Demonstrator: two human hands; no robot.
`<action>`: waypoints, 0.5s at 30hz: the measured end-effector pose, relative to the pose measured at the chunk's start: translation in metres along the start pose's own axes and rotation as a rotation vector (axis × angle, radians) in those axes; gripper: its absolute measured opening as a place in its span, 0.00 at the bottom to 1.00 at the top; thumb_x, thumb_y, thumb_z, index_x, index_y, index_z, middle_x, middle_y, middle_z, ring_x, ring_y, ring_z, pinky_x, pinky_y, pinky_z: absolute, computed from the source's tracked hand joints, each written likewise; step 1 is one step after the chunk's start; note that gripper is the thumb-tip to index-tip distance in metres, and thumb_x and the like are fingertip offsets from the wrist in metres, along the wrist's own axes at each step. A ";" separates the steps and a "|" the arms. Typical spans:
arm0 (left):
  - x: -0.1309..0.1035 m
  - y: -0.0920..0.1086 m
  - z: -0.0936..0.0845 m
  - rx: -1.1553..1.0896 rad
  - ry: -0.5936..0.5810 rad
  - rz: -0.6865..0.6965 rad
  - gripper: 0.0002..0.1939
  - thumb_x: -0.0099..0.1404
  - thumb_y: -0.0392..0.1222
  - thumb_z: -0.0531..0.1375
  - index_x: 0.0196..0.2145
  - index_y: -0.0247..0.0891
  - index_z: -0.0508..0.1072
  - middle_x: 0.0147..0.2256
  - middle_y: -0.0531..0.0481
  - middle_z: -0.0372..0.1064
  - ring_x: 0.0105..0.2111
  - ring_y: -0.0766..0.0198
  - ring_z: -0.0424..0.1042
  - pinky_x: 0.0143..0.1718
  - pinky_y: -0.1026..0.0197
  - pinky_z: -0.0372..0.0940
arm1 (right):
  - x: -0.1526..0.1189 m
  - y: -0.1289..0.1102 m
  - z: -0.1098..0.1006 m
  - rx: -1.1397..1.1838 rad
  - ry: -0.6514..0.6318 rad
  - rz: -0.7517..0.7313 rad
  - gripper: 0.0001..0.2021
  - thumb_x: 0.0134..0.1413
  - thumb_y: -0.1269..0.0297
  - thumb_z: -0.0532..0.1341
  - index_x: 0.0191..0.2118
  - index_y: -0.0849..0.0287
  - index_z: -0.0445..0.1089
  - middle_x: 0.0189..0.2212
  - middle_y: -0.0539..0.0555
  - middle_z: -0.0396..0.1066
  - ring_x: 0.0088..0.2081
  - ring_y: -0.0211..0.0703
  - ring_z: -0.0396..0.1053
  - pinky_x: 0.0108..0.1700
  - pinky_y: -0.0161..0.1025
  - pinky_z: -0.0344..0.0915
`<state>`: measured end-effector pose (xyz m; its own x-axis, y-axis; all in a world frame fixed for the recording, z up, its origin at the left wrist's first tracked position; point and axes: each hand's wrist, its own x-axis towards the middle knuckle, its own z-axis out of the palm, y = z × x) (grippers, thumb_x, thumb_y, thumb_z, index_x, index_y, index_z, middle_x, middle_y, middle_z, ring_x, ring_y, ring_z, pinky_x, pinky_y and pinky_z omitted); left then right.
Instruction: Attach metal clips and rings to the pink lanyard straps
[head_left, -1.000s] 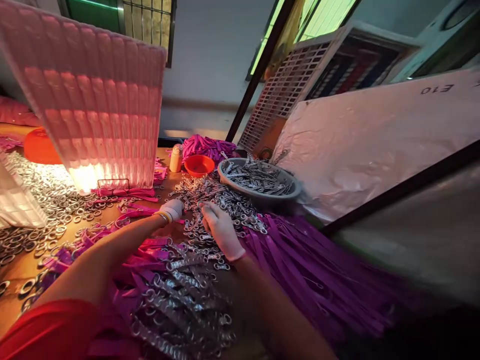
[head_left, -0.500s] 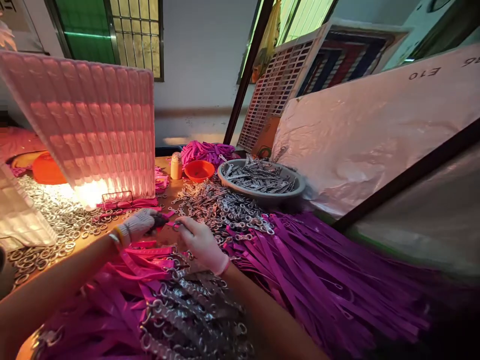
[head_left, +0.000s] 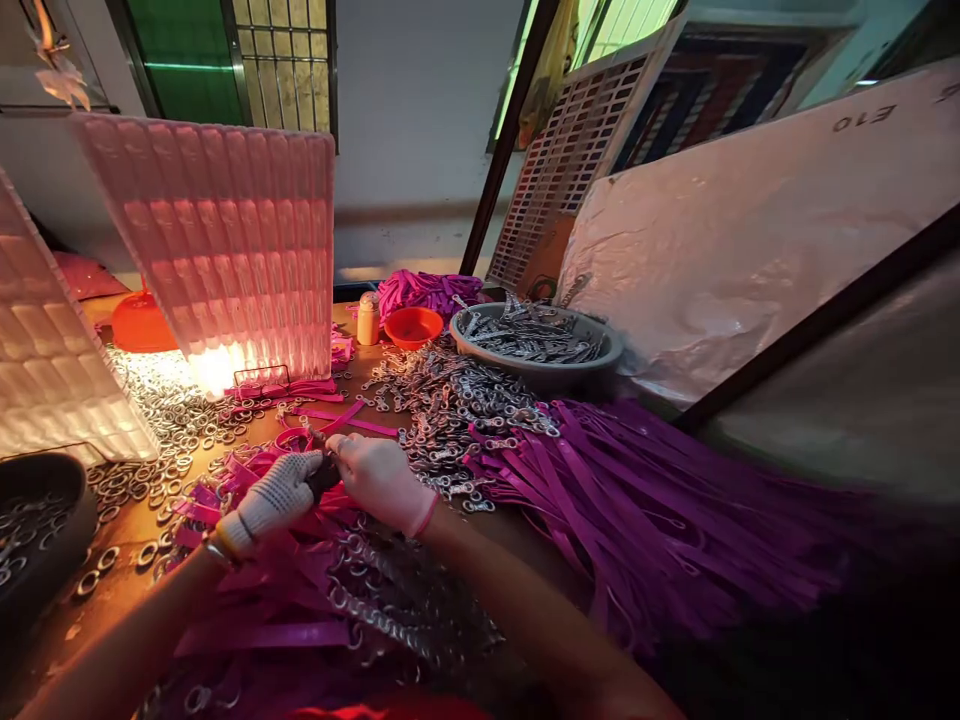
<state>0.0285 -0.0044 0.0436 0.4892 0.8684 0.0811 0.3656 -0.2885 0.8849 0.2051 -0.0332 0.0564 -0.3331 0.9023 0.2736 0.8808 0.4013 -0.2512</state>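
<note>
My left hand (head_left: 276,492), in a white dotted knit glove with dark fingertips, is closed around part of a pink strap (head_left: 296,433). My right hand (head_left: 386,482), in a thin white glove, presses its fingers together beside it, at a small metal fitting (head_left: 318,438) by the strap. The two hands touch or nearly touch, and their fingers hide most of what lies between them. Below them spreads a heap of pink straps (head_left: 262,636) with rows of metal clasps (head_left: 390,612). Another pink strap (head_left: 371,427) lies just beyond my right hand.
Loose metal clasps (head_left: 442,412) pile beside a grey basin (head_left: 616,352) of similar parts. Purple straps (head_left: 600,490) fan out on the right. An orange bowl (head_left: 414,328) and a small bottle (head_left: 368,320) stand behind. Metal rings (head_left: 166,428) lie left, near translucent ribbed panels (head_left: 262,240) and a dark tub (head_left: 88,500).
Both hands have drawn nearer to me and closer together. A pink strap now curls up beyond them. The view has shifted left, bringing in the dark tub.
</note>
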 end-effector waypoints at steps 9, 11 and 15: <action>-0.015 -0.020 -0.006 -0.108 0.067 -0.095 0.11 0.60 0.40 0.52 0.32 0.34 0.73 0.18 0.55 0.62 0.16 0.70 0.58 0.19 0.66 0.52 | 0.000 -0.007 -0.006 0.064 -0.086 -0.006 0.26 0.64 0.56 0.59 0.65 0.57 0.59 0.47 0.58 0.78 0.47 0.49 0.76 0.43 0.37 0.66; -0.017 -0.019 -0.004 -0.083 0.070 -0.089 0.11 0.58 0.40 0.52 0.31 0.34 0.73 0.18 0.55 0.62 0.17 0.70 0.58 0.19 0.66 0.52 | 0.001 -0.008 -0.004 0.012 -0.117 0.016 0.22 0.65 0.56 0.57 0.61 0.57 0.63 0.42 0.58 0.79 0.44 0.51 0.77 0.40 0.38 0.66; -0.018 -0.017 0.001 -0.053 0.071 -0.069 0.09 0.52 0.38 0.52 0.26 0.34 0.71 0.20 0.54 0.62 0.19 0.71 0.57 0.21 0.67 0.52 | -0.001 -0.008 0.008 -0.063 -0.152 -0.039 0.15 0.67 0.56 0.54 0.50 0.61 0.68 0.37 0.60 0.79 0.39 0.51 0.78 0.38 0.37 0.65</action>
<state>0.0144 -0.0150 0.0266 0.4060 0.9125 0.0503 0.3533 -0.2075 0.9122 0.1961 -0.0362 0.0510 -0.4099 0.9018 0.1372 0.8841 0.4298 -0.1834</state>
